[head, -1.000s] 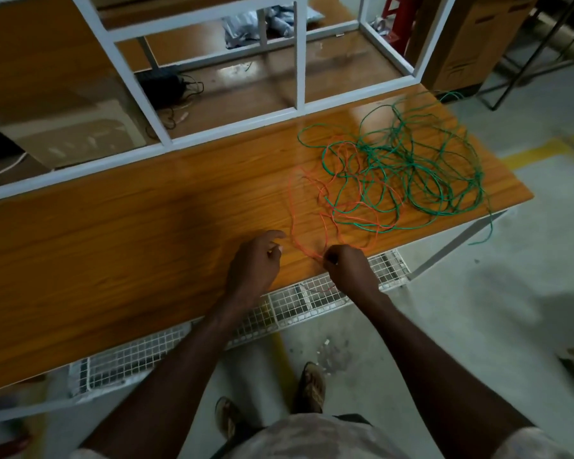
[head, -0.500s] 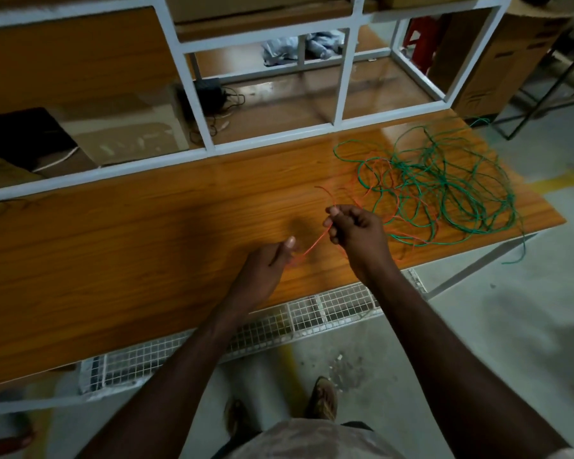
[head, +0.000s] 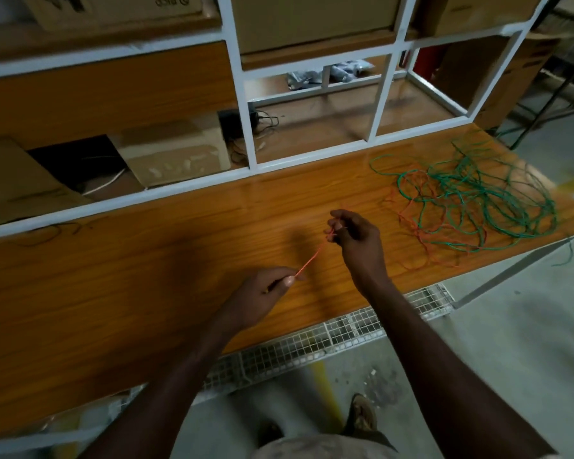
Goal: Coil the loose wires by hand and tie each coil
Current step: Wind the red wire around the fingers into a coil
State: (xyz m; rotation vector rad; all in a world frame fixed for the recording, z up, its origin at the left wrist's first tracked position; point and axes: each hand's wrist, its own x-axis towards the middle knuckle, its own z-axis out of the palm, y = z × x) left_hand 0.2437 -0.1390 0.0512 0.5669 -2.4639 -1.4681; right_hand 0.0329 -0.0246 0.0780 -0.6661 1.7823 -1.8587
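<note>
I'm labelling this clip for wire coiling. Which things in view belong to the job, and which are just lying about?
Job:
orange wire, pinched by left hand and right hand
green wire, tangled on the table

Lying about:
cardboard boxes
black adapter
grey bags

Wooden workbench point(head: 113, 293), white shelf frame point(head: 246, 94), cardboard boxes point(head: 176, 157) (one partly open), wire-mesh tray point(head: 312, 346) beneath
</note>
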